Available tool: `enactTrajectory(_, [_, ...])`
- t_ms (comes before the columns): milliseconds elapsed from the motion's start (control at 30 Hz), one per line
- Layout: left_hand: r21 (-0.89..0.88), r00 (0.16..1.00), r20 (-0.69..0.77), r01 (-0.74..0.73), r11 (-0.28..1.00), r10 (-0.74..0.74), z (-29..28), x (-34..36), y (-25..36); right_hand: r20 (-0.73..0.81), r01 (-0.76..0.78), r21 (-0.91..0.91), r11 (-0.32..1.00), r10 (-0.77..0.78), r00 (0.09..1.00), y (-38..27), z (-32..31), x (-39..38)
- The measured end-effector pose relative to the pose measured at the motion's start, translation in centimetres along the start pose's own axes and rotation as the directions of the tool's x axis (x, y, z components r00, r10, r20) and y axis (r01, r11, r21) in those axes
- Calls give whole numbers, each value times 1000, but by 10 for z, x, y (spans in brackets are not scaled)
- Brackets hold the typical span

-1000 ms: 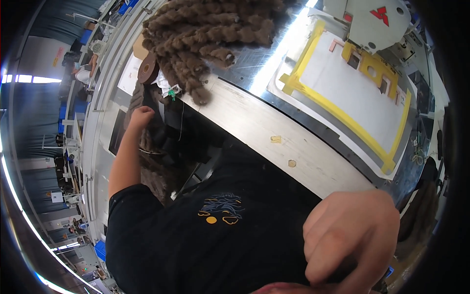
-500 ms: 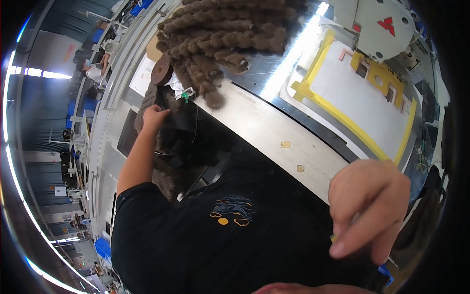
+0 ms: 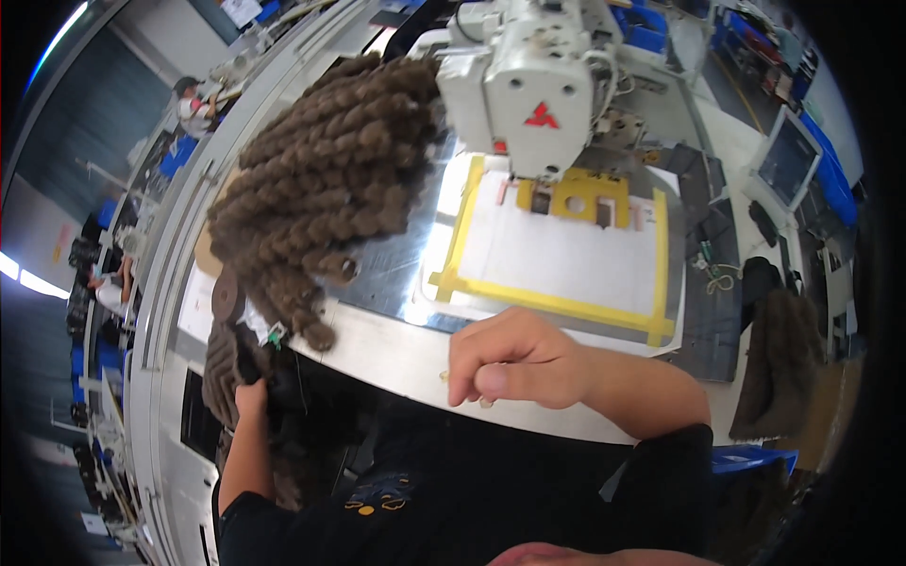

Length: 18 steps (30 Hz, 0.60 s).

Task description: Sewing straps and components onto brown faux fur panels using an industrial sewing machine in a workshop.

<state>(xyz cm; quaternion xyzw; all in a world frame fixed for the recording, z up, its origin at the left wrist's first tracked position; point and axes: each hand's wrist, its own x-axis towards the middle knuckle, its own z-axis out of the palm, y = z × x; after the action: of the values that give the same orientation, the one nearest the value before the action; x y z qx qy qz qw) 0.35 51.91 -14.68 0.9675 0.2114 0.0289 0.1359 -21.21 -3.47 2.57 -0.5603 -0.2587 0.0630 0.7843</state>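
Observation:
At the left, below the table edge, my left hand (image 3: 251,398) is closed on a hanging piece of brown plush fabric (image 3: 221,373); some of its fingers are hidden in the dark folds. My right hand (image 3: 519,363) is held over the front edge of the table, its fingers curled into a pinch. Whatever sits between those fingertips, if anything, is too small to name. A thick pile of brown plush strips (image 3: 326,170) lies on the table beyond my left hand. Beside it are a brown roll of tape or ribbon (image 3: 226,297) and a white tag with a green bit (image 3: 274,334).
A white sewing machine head (image 3: 538,94) stands over a white sheet framed in yellow tape (image 3: 566,274), with a yellow template (image 3: 576,203) on it. Small scissors (image 3: 719,278) lie at the right. More brown plush (image 3: 781,363) hangs there, near a monitor (image 3: 791,156).
My view has turned right, bringing the whole machine head in. My right hand has come from the right side to the middle front, still pinched. The left hand stays at the hanging plush.

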Motion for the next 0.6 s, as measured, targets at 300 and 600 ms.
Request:
enactTrajectory(300, [-388, 921, 387, 115, 915, 48, 5, 71, -55, 8, -40, -60, 997, 40, 999, 16, -2, 4])
enactTrajectory(600, [-620, 763, 646, 542, 568, -23, -119, 80, -24, 4, -95, -57, 994, 95, 995, 17, -5, 9])
